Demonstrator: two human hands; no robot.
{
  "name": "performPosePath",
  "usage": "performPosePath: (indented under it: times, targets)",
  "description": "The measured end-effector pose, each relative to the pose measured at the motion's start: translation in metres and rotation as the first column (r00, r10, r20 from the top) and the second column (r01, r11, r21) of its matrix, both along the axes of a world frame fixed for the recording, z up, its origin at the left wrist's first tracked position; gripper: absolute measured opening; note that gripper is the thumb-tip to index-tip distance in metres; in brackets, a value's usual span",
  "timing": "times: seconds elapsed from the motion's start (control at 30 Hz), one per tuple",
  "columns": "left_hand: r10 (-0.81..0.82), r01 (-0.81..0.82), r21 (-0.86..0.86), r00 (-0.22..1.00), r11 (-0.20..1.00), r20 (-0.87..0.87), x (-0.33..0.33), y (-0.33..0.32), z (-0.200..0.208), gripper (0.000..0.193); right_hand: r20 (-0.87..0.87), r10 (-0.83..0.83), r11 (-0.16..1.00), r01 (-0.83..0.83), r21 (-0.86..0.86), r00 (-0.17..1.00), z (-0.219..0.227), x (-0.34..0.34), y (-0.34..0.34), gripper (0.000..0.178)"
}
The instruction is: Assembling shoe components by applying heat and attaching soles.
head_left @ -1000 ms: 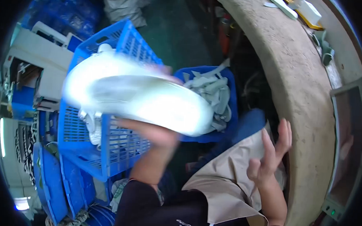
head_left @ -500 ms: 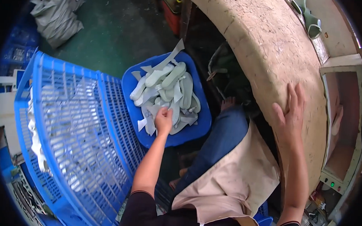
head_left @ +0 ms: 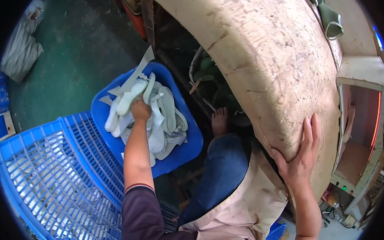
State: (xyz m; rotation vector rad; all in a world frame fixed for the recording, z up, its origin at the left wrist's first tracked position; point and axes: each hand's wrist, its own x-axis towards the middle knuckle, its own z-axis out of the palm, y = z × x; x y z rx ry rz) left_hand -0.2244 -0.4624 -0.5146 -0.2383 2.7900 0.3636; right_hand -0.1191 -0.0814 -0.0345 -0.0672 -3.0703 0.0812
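A blue plastic tub stands low in front of me, heaped with pale shoe soles and thin off-cut strips. My left hand reaches into the far part of the heap, its fingers closed at the lower end of a pale shoe sole that stands tilted nearly on edge. The fingertips are partly hidden by the hand and the pile. On the right, my right hand rests open on the worn, curved bench edge, fingers stretched out, holding nothing.
At the lower left a blue slatted basket holds pale pieces, close against the tub. Beyond the bench is a box-like machine with a glowing orange bar. A green shoe-like piece lies at the far right; a whitish sack sits far left.
My left hand has moved from the near side of the heap to its far part and now grips a sole. The whole view has shifted. My right hand stays on the bench edge.
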Motion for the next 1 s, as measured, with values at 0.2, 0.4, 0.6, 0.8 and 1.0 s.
performPosePath:
  times: [0.2, 0.4, 0.6, 0.8, 1.0]
  targets:
    - [0.101, -0.108, 0.432, 0.994, 0.896, 0.039, 0.050, -0.019, 0.204, 0.058, -0.076, 0.060, 0.998, -0.061, -0.012, 0.995, 0.007, 0.007, 0.007, 0.075]
    - [-0.391, 0.422, 0.519, 0.904, 0.743, -0.175, 0.112, -0.024, 0.445, 0.053, -0.224, 0.646, 0.630, -0.675, -0.384, 0.730, 0.025, 0.016, -0.103, 0.051]
    - [0.198, 0.379, 0.605, 0.711, 0.701, -0.675, 0.170, -0.015, 0.507, 0.029, -0.205, 0.486, 0.536, -0.475, -0.697, 0.849, -0.001, 0.052, -0.116, 0.054]
    - [-0.562, -0.280, 0.936, 0.819, -0.213, 0.117, 0.282, 0.045, 0.441, 0.059, 0.353, 0.164, -0.066, 0.367, -0.928, 0.921, 0.039, 0.078, -0.087, 0.044]
    - [-0.292, -0.361, 0.648, 0.932, -0.671, 0.216, 0.288, 0.133, 0.417, 0.106, 0.394, 0.286, -0.226, 0.461, -0.858, 0.873, 0.044, 0.133, -0.085, 0.040]
